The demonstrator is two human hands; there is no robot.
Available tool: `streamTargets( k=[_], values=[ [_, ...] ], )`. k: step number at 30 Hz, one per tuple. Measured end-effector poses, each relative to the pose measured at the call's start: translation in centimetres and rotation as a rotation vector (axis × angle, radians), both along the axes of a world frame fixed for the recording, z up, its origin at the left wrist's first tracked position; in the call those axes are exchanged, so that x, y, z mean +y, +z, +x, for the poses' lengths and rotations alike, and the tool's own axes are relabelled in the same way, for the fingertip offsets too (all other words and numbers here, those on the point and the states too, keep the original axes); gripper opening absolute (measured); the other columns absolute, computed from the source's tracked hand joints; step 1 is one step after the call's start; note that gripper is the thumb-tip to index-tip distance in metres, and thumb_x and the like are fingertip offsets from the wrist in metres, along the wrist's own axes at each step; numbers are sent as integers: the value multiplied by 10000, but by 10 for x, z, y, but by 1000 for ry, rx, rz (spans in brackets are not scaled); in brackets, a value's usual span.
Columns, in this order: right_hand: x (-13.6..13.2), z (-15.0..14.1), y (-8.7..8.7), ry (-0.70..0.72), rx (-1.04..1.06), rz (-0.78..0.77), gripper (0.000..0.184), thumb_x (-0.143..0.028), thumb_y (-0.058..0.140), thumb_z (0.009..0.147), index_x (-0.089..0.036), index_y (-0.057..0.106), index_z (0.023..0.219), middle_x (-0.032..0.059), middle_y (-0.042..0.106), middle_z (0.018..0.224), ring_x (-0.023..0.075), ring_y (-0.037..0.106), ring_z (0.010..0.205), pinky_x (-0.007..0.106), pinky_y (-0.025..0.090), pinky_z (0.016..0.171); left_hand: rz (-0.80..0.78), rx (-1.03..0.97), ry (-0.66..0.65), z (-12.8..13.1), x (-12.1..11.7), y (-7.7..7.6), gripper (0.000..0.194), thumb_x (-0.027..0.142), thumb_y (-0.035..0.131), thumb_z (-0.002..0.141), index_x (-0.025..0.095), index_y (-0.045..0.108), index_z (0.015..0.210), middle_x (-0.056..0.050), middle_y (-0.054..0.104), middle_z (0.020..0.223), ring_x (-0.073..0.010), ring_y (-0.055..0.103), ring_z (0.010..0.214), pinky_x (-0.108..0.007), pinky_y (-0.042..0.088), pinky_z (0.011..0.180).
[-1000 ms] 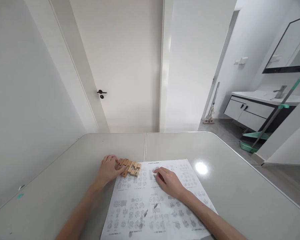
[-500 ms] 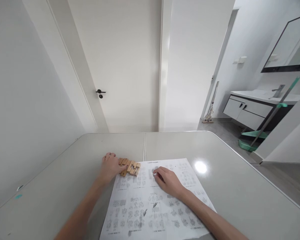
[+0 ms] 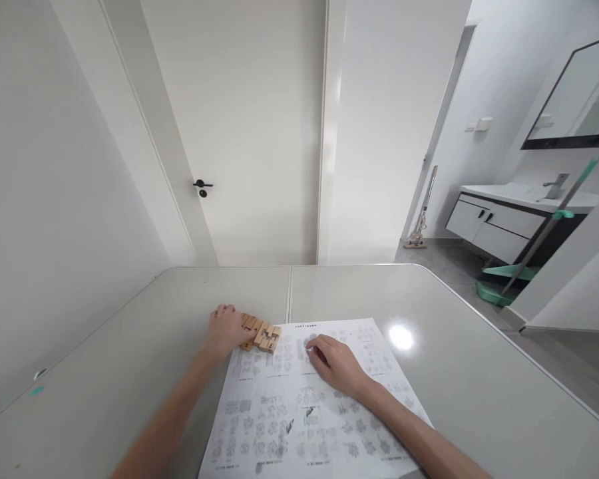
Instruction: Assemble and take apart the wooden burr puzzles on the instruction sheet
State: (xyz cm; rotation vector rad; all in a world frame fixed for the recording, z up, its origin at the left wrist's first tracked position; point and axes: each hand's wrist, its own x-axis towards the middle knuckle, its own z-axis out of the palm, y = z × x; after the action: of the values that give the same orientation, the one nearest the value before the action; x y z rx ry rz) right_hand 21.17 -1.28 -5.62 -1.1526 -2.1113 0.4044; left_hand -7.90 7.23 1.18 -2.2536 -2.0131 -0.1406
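Think of the sheet [image 3: 299,399] as a clock, with 12 far from the person. The wood blocks [image 3: 264,336] sit by its 11 o'clock corner, partly on the sheet.

The left hand [image 3: 224,332] is at the 9 o'clock side of the blocks. It is about half open, fingers bent, thumb [image 3: 248,335] reaching in and touching them. I cannot tell if it has a tight hold of any block. The right hand [image 3: 340,364] lies on the sheet, near 1 o'clock from its middle. Its fingers are softly curled, with a gap by the thumb, and no block shows in it.

To slide or turn the blocks well, a soft, even push from the side looks best. A hard push could split the group. A flat, low hand should stop them from tipping. The right hand can hold the sheet flat by its weight, so it does not slip or crease. Lifting the left fingers a bit would let the person see the hidden blocks.

Now the counts: two hands, one sheet, one table [image 3: 479,372], one door handle [image 3: 202,183], one mop [image 3: 423,216], one tap [image 3: 556,186] and one mirror [image 3: 574,93]. There are several blocks, but some are hidden and they sit too close to count.
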Motion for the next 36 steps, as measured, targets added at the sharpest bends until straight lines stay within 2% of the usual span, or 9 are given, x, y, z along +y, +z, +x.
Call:
streamTargets(
  k=[7,12,15,21,31,36],
  values=[
    [0,0,1,5,-2,-2,191,-213,444,986,-230,617,1065,60,687,958,213,643,838,308,485,702,-23,-33,23,-4,5,2,330,524,696,632,196,665,634,-169,710,987,-405,593,1087,-470,442,920],
    [0,0,1,2,8,-4,191,-214,448,984,-228,623,1058,60,688,960,214,644,843,303,485,689,-130,-89,110,-9,5,4,372,564,693,643,195,650,672,-96,711,787,-308,681,794,-338,475,668],
    [0,0,-1,2,12,-3,188,-214,449,983,-224,624,1052,54,685,942,208,639,832,306,489,696,-154,-110,144,-14,4,4,387,570,694,645,192,646,718,-87,718,787,-278,679,735,-303,443,591],
    [1,0,-1,-2,1,-3,185,-217,455,982,-226,625,1055,56,688,955,207,642,837,306,490,698,-163,-116,176,-21,5,5,452,605,700,618,187,647,780,-110,731,882,-284,686,769,-300,417,574],
    [0,0,0,2,2,-11,190,-221,445,984,-227,625,1045,52,683,938,205,629,836,312,491,720,-212,-77,185,-24,-2,12,348,511,655,689,188,588,576,-88,697,694,-244,660,679,-290,386,570],
    [0,0,0,3,2,-8,184,-212,448,981,-228,620,1045,51,683,945,207,629,842,313,488,727,-233,-46,172,-24,1,14,324,439,671,672,191,545,505,-83,649,599,-260,648,660,-316,403,590]
  ],
)
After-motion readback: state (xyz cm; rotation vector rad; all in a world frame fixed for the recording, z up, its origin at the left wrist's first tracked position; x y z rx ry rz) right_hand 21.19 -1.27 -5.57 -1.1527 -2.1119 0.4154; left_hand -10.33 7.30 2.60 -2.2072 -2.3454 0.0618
